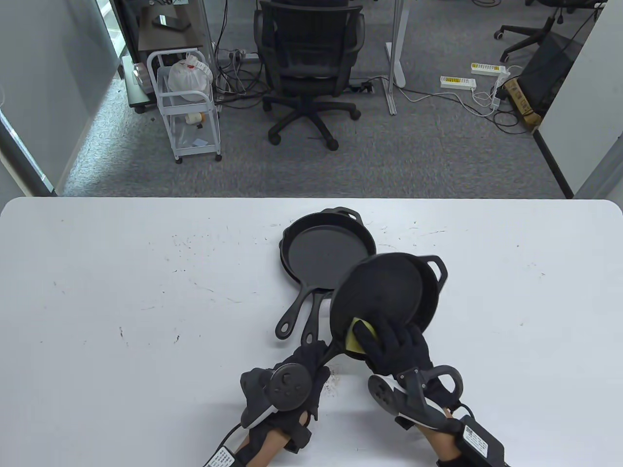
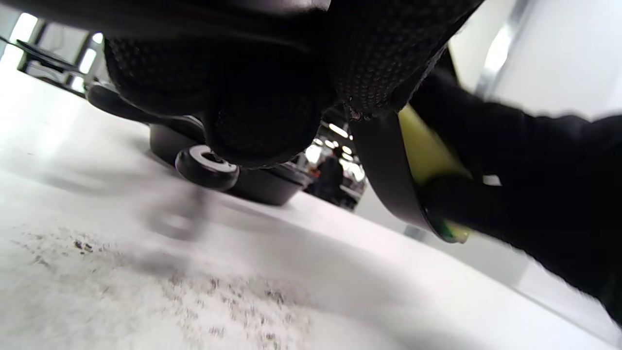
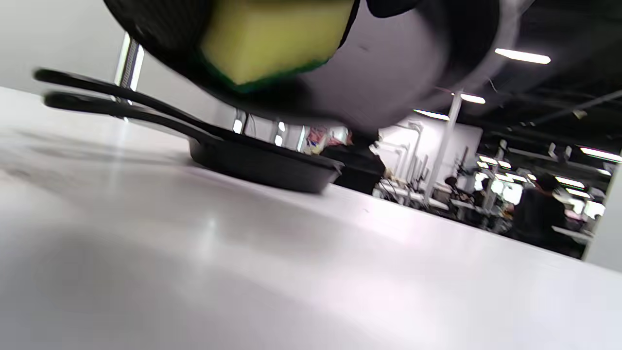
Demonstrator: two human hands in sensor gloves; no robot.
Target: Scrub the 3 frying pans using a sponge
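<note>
The left hand (image 1: 287, 384) sits nearest the desk's (image 1: 121, 272) front edge, fingers wrapped round the handle of the lifted pan (image 1: 377, 296). Just right of it, the right hand (image 1: 394, 343) presses a yellow sponge (image 1: 357, 335) with a green underside against that pan's inner face, fingers curled over the sponge.

The lifted pan is tilted up off the desk, its long axis running from the handle at the near left to the helper loop at the far right, its open face turned toward the person.

Beyond and left of the lifted pan, two more pans (image 1: 326, 250) lie flat, nested one in the other, their handles side by side and pointing back toward the left hand, pour lips away.

The desk is white, scuffed with dark specks. Past its far edge lie grey carpet, a black office chair (image 1: 309, 63), a white wire cart (image 1: 187, 104) and power strips (image 1: 474, 75).
</note>
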